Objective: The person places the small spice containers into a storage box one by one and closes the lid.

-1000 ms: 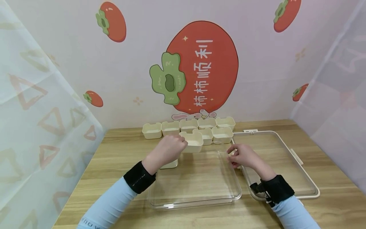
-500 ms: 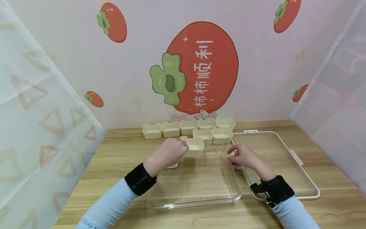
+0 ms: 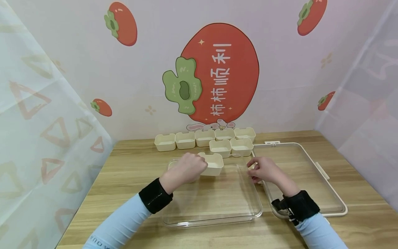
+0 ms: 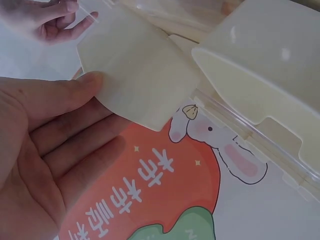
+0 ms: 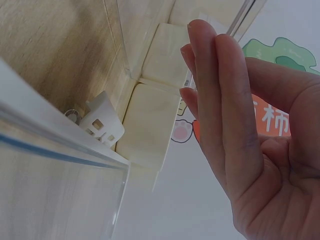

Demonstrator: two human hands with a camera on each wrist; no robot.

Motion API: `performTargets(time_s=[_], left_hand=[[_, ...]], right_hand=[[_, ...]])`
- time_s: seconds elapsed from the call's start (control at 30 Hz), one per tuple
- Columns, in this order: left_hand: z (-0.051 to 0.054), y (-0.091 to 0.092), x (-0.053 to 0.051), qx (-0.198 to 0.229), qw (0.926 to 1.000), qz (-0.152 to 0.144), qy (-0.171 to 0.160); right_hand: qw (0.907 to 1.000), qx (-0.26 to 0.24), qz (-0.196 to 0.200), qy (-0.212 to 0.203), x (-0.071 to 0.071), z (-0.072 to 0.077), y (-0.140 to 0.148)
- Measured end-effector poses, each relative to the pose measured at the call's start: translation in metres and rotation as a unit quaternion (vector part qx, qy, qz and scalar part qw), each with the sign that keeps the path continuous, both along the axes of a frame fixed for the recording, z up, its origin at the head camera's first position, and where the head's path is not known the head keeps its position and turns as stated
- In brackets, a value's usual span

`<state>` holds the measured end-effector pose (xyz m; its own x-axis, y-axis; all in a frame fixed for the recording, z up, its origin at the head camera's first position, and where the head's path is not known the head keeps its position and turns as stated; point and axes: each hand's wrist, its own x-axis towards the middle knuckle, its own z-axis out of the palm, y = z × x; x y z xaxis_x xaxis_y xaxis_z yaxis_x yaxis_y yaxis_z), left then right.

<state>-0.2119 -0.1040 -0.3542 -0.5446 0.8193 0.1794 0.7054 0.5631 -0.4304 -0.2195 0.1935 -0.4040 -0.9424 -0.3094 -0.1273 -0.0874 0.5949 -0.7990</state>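
Left hand (image 3: 187,168): nearly closed pinch, thumb one side, fingers the other, on the left end of a cream bin (image 3: 213,166); bin upright over the far part of the clear box (image 3: 214,220), can't tell if touching it. Right hand (image 3: 265,169): narrow gap, thumb and fingers at the box's right rim in a light pinch, fingers fairly straight. Framed lid (image 3: 301,176) lies just right on the table (image 3: 130,193).

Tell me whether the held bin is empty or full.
Looks empty: the cream bin shows a bare interior, though the left hand hides one end.
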Motion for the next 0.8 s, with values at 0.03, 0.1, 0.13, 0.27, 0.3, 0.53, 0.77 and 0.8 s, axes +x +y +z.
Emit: performTargets(time_s=[0.03,0.1,0.13,0.27,0.3,0.53,0.77,0.8], left_hand=[[-0.001,0.001,0.000,-0.003,1.0000,0.001,0.001],[-0.002,0.002,0.000,-0.008,1.0000,0.003,0.004],[-0.003,0.002,-0.001,-0.009,0.9999,0.002,0.006],[-0.005,0.004,-0.001,-0.009,0.9999,-0.001,0.014],[-0.006,0.004,-0.001,-0.009,0.9998,-0.002,0.015],[-0.012,0.005,-0.003,-0.015,0.9998,-0.005,0.015],[-0.017,0.007,-0.005,-0.015,0.9997,-0.005,0.016],[-0.018,0.007,-0.005,-0.014,0.9998,-0.005,0.016]], right_hand=[[1.0000,0.001,0.000,0.000,0.000,0.000,0.000],[1.0000,0.002,-0.001,0.000,0.000,-0.001,0.000],[1.0000,0.002,-0.002,-0.001,0.000,-0.001,0.000],[1.0000,0.000,-0.004,-0.003,0.000,-0.001,0.000],[1.0000,-0.001,-0.005,-0.004,0.000,-0.001,0.000],[1.0000,-0.003,-0.005,-0.006,0.000,-0.001,0.000],[1.0000,-0.002,-0.003,-0.006,0.000,0.000,0.000],[1.0000,-0.002,-0.002,-0.006,0.000,0.000,0.000]])
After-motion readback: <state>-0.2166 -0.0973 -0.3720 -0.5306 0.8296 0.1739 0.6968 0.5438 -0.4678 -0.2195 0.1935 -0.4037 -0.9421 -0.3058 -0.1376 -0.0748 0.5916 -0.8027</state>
